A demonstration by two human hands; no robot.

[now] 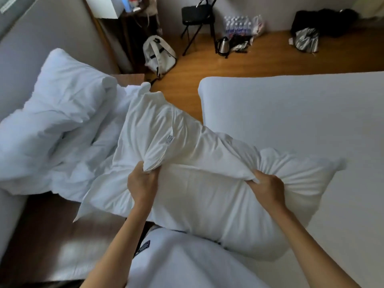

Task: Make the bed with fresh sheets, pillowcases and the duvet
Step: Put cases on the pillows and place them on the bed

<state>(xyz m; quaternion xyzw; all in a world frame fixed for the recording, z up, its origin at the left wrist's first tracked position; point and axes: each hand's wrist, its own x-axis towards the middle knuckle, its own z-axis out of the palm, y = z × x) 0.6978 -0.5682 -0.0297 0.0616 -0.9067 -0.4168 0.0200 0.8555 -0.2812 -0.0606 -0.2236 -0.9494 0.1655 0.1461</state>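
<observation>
A white pillow [239,200] lies across the near corner of the bed [301,113], which wears a smooth white sheet. A white pillowcase [166,129] with a small label stretches from the pillow up to the left. My left hand [142,183] grips a bunched edge of the pillowcase. My right hand [268,188] pinches the pillowcase edge against the pillow's top. A crumpled white duvet [58,113] is heaped at the left.
A dark wooden bedside table [47,225] stands below the duvet at the left. On the wooden floor beyond are a white backpack [160,55], a black folding chair [197,17], a kettle [223,45], a pack of water bottles [241,26] and dark bags [324,23].
</observation>
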